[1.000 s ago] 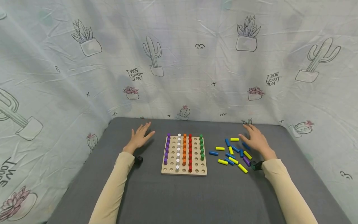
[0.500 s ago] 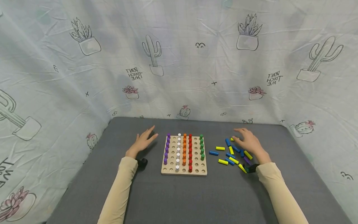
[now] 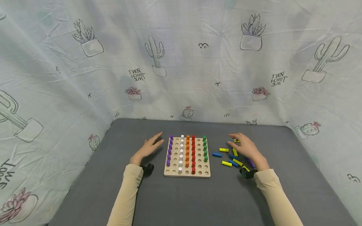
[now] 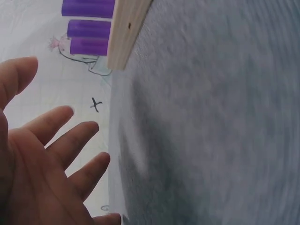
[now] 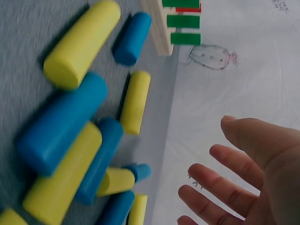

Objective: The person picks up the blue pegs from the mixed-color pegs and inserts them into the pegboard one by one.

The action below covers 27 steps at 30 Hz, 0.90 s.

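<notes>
A light wooden pegboard [image 3: 198, 176] lies mid-table in the head view. Standing in it are columns of purple pegs [image 3: 169, 152], white pegs [image 3: 181, 151], orange pegs [image 3: 187, 152], red pegs [image 3: 193, 152] and green pegs [image 3: 205, 153]. My left hand [image 3: 146, 149], fingers spread and nothing held, hovers left of the board. Over the loose pegs on the right is my right hand [image 3: 244, 147], its fingers extended and its palm bare in the right wrist view. Beneath it lie yellow pegs [image 5: 82, 44] and blue pegs [image 5: 61, 124]; the hand hides some in the head view.
A loose purple peg [image 3: 252, 163] lies beside the right wrist. Grey cloth covers the table [image 3: 181, 201], and a white curtain [image 3: 181, 62] printed with cacti hangs behind and at both sides. Small black cameras [image 3: 148, 169] are strapped at the wrists.
Both hands have moved inward, the left hand rightward toward the pegboard and the right hand leftward over the loose pegs. The pegs in the board have stayed as they were.
</notes>
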Available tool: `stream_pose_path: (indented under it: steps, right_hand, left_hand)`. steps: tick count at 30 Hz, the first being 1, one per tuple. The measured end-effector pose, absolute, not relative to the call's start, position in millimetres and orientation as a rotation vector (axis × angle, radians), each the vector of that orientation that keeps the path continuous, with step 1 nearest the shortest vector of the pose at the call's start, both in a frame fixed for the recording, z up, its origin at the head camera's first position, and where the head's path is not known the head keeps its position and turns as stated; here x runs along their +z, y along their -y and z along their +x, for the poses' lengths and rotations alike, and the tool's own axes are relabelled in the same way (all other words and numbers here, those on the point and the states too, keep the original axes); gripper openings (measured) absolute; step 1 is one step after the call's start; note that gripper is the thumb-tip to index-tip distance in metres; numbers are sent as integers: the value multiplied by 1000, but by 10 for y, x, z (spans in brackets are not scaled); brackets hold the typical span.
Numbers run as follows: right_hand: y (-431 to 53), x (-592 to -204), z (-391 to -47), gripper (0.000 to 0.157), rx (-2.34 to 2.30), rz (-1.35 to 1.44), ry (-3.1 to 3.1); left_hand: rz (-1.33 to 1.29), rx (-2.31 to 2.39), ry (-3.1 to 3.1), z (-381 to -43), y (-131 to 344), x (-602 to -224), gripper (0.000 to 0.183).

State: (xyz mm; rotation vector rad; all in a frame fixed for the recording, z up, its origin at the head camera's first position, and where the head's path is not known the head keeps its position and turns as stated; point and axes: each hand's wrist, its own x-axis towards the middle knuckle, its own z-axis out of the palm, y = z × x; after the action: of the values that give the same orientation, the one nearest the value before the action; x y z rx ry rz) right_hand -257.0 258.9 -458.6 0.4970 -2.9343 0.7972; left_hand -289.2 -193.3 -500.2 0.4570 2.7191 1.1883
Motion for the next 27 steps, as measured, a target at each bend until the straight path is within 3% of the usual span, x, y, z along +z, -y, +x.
stream_pose_path:
  steps: [14,27]
  right_hand:
    - [-2408,-4653,-2468,44,1022,593,2929]
    - [-2226,-4693,-2412,35,1012,623,2967]
  left_hand:
    - [504,1178,-2693,-2831,1817,-5034,58]
    - [562,1176,-2704,-2816,1810,-5076,65]
